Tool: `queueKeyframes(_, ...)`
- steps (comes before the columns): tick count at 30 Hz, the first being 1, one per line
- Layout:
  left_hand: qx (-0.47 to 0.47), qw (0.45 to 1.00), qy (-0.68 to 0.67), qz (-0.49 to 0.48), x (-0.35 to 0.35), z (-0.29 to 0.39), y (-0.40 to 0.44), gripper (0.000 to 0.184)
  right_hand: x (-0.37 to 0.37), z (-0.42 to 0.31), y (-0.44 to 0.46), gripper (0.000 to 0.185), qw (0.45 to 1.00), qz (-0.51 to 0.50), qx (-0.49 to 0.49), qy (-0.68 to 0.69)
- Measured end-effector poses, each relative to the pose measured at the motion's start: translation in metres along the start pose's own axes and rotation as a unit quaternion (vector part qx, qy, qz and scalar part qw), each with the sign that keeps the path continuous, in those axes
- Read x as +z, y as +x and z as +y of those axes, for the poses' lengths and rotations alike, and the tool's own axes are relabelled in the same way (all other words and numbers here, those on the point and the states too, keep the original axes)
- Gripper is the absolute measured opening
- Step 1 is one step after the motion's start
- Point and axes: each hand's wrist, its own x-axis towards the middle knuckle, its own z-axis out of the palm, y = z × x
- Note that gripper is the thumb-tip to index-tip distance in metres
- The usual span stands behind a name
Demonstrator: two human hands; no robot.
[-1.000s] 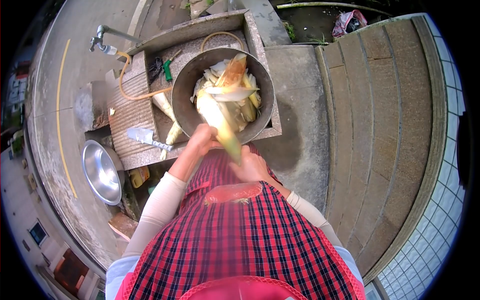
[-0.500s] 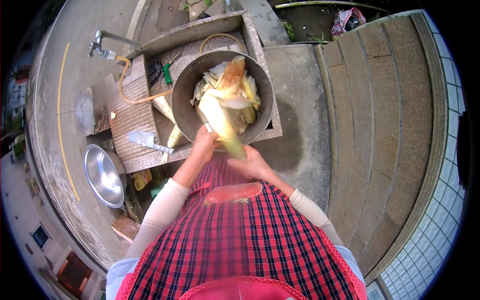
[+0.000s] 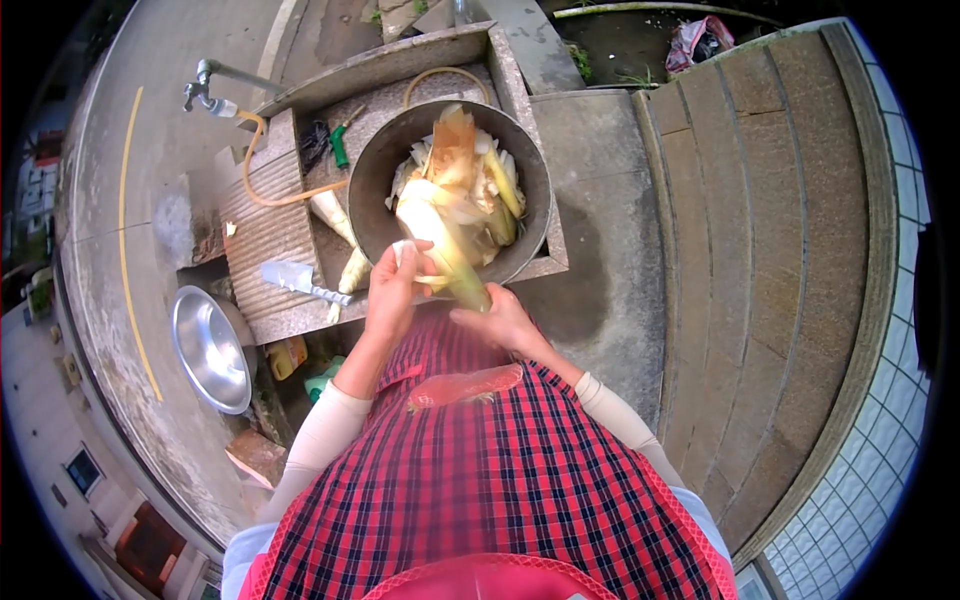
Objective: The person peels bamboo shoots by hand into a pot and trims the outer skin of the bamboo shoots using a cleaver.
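Observation:
A bamboo shoot, pale with a green end, lies tilted over the near rim of a large metal pot. Its green end is gripped by my right hand, close to my apron. At the shoot's left side, my left hand has its fingers closed on a pale piece of husk, partly hidden by the fingers. Loose husks, cream to brown, fill the pot. Left of the pot, a whole shoot and another pale shoot lie in the stone sink.
A knife lies on the ribbed washboard slab. A tap feeds an orange hose across the sink. A steel basin stands at lower left. Stone steps are on the right.
My left hand has moved up slightly along the shoot, its fingers raised with a pale piece. My right hand keeps its hold on the green end.

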Motion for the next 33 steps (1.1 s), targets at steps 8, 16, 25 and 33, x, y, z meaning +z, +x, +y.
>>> queueKeyframes(8,0.184,0.98,0.054,0.058,-0.013,0.062,-0.027,0.023,-0.007,-0.005,0.002,0.019,0.975,-0.122,0.046,0.181)
queueKeyframes(16,0.258,0.805,0.524,0.103,-0.042,0.012,0.014,0.063,-0.022,-0.01,-0.018,0.015,0.911,-0.241,0.092,0.321)
queueKeyframes(25,-0.086,0.873,-0.398,-0.27,-0.005,-0.023,0.017,0.065,-0.003,0.008,-0.018,0.025,0.767,-0.459,0.003,0.448)
queueKeyframes(33,-0.079,0.862,-0.426,-0.263,0.005,-0.044,0.03,0.076,0.0,0.019,-0.018,0.03,0.653,-0.515,0.022,0.555)
